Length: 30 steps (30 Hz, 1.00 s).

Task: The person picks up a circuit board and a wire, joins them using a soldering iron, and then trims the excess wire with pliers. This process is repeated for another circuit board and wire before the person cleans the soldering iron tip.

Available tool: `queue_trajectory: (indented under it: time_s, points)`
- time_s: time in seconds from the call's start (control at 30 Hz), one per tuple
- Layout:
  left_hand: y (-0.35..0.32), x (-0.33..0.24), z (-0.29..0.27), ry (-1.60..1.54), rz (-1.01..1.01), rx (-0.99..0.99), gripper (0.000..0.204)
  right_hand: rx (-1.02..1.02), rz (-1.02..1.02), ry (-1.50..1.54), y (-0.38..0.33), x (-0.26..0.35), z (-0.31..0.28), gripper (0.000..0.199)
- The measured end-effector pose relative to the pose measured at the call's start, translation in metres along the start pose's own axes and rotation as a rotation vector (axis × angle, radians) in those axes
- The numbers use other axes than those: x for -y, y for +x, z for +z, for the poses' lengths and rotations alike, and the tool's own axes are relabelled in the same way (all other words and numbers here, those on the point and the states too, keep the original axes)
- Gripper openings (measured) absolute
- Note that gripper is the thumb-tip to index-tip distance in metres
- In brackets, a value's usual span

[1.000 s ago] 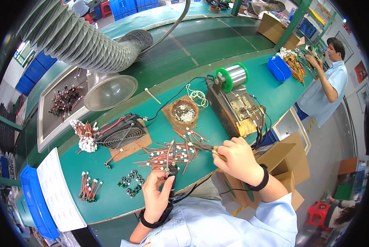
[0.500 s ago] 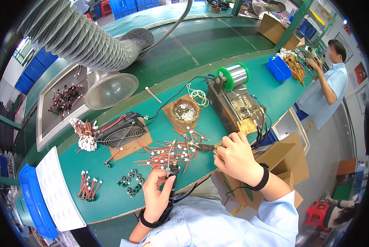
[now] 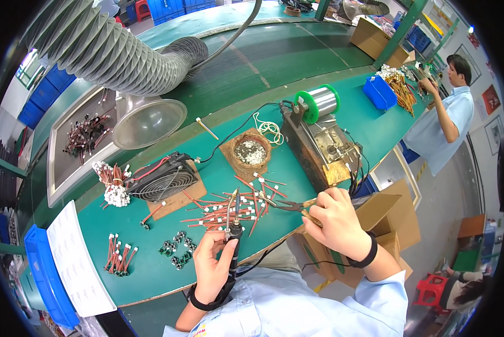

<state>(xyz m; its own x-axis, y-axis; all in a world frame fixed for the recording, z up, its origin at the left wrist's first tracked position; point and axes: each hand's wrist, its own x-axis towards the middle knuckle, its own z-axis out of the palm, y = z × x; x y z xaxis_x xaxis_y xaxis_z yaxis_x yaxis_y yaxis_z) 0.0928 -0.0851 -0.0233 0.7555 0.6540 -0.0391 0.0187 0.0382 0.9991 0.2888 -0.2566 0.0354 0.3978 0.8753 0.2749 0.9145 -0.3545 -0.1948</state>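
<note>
Green mat covers bench [image 3: 151, 269] in factory room; grey ribbed extraction duct [image 3: 111, 53] hangs over funnel hood. Left hand [image 3: 210, 269] clenched round soldering iron [image 3: 234, 230], tip over pile of red leads [image 3: 229, 208] at bench front edge. Right hand [image 3: 336, 222] squeezes pliers [image 3: 288, 205] reaching into pile. Small fan [image 3: 165, 180] left; solder spool [image 3: 317, 101] behind.

We take the pile of wires [image 3: 229, 210] on the tabletop [image 3: 375, 121] as our landmark. Left of it sits the fan [image 3: 163, 181], behind it the round dish [image 3: 252, 153], right of it the solder stand [image 3: 319, 147]. Nearer us lie small parts [image 3: 176, 251], with the soldering iron [image 3: 234, 236] over the pile's near edge.
</note>
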Motion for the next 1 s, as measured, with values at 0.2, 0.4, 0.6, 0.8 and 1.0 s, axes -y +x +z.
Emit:
queue_trajectory:
  time_s: [0.2,0.4,0.6,0.8,1.0]
  points:
    - [-0.002,0.002,0.001,0.018,0.025,0.0,0.013,-0.024,0.041,0.006,0.004,0.005,0.019,0.017]
    - [-0.004,-0.002,-0.001,0.039,0.039,-0.004,0.013,-0.006,0.03,-0.033,0.015,0.007,0.034,0.016]
    - [-0.003,-0.001,-0.002,0.019,0.017,-0.012,0.013,-0.074,0.072,-0.014,0.005,-0.004,0.029,0.017]
    - [0.002,0.003,0.003,-0.101,-0.058,0.065,0.013,-0.23,-0.01,-0.164,-0.009,-0.009,0.008,0.021]
    - [0.003,-0.003,0.01,-0.203,-0.154,0.172,0.014,-0.386,-0.302,-0.508,0.004,-0.013,-0.022,0.017]
